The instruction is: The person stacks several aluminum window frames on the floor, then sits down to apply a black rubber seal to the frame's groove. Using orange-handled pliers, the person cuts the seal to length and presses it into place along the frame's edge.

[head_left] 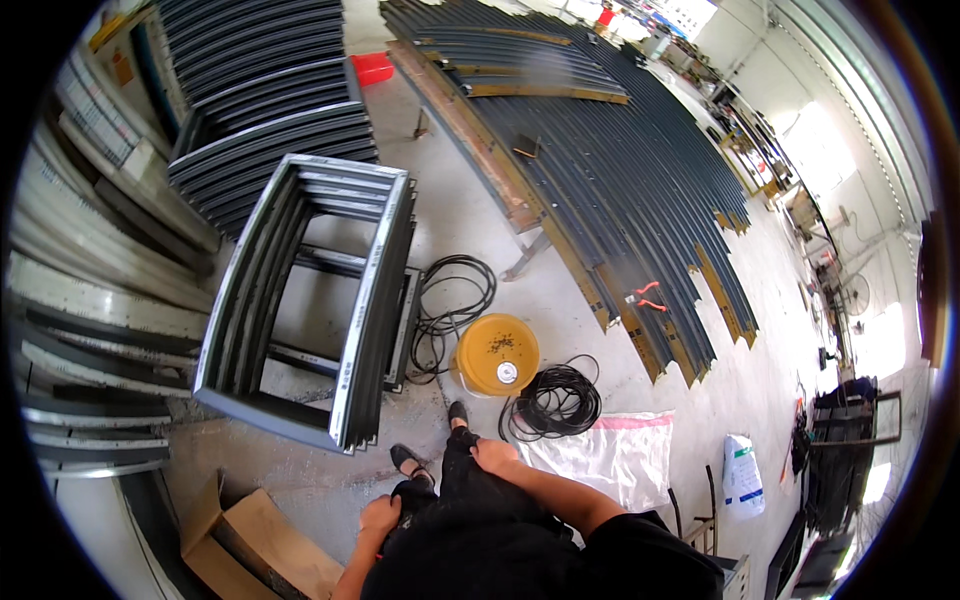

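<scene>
The grey concrete floor [470,225] of a big workshop is showing scuffs and pale dust, and bright light is coming in at the far right. Long dark metal bars [620,170] are lying side by side on a low table, bending toward the edge of the view. A stack of dark metal frames [310,300] is standing on the floor, each one a rectangle with smooth, shiny edges. More dark bars [265,85] are piling up behind it.

A person is standing over this, dressed in black, and their own body is hiding their legs. The left hand [380,516] is resting against the black clothing near the knee, curled loosely and holding nothing. The right hand [494,456] is lying on the dark trouser leg just below the black cable coil [553,402]; it is looking closed, but I cannot tell for sure.

A round yellow bucket [497,353] with a lid is sitting just ahead of the black shoes [432,440]. Another loose black cable [452,305] is looping beside it. A crinkly clear plastic bag [612,455] is lying to the right. A brown cardboard box [262,540] is being cut off at the bottom edge.
</scene>
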Demonstrator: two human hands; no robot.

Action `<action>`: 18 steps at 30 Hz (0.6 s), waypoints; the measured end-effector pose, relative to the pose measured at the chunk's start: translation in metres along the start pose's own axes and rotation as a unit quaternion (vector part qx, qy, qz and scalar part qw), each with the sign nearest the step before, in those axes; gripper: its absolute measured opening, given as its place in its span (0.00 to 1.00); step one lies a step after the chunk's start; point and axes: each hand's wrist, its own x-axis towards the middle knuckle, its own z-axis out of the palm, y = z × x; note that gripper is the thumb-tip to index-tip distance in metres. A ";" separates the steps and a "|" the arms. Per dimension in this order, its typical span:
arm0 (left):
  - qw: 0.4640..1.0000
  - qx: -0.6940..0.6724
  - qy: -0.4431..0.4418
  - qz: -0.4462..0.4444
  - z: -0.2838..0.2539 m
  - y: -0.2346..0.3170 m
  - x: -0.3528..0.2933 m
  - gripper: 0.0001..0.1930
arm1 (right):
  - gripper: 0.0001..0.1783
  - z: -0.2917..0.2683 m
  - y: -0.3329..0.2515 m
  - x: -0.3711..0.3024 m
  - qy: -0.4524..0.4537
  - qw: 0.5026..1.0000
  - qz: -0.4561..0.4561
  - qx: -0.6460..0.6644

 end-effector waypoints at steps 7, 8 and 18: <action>1.000 -0.017 0.011 -0.013 -0.012 -0.020 -0.005 0.29 | 0.25 0.003 -0.028 -0.013 0.069 0.995 -0.044 -0.051; 1.000 -0.019 0.009 -0.012 -0.012 -0.022 -0.003 0.29 | 0.24 0.001 -0.034 -0.015 0.077 0.995 -0.044 -0.052; 0.997 -0.080 0.008 0.011 -0.040 -0.020 -0.001 0.29 | 0.22 -0.025 -0.053 -0.014 0.149 0.983 -0.072 -0.084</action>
